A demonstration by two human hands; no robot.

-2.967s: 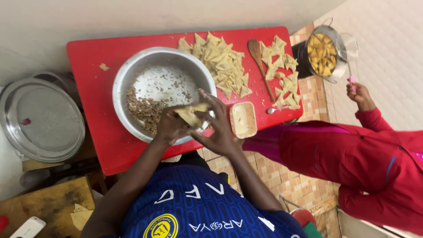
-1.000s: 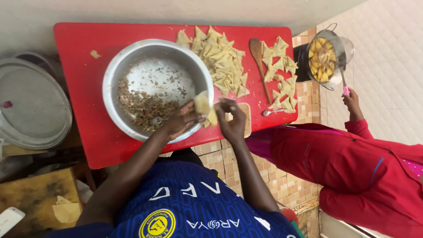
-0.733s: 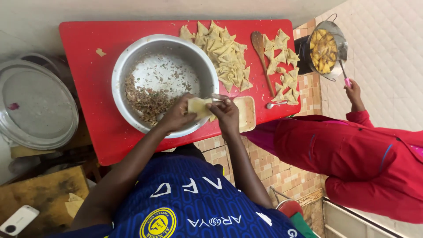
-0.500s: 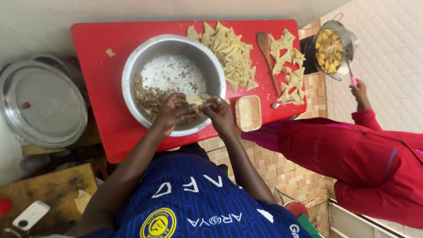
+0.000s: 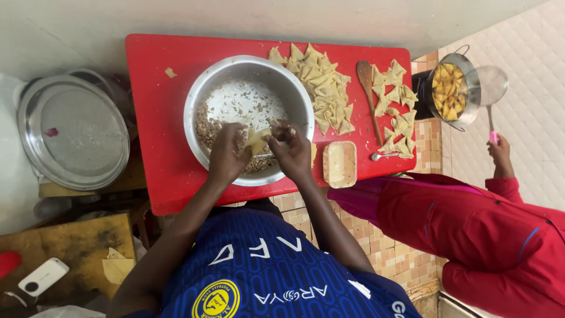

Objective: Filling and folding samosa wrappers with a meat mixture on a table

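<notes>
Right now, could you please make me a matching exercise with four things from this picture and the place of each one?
Things:
1. pastry sheet
2. wooden spoon
3. round metal tray
4. pot of frying pastries

Places:
A. beyond the table's right end
B. between both hands, above the steel bowl
C. left of the red table
D. between two heaps of folded pastries

Pairs: 1-B, 2-D, 3-C, 4-A

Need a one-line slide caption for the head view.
Both hands, left hand and right hand, hold a pastry wrapper over a steel bowl of filling on a red table.
</notes>
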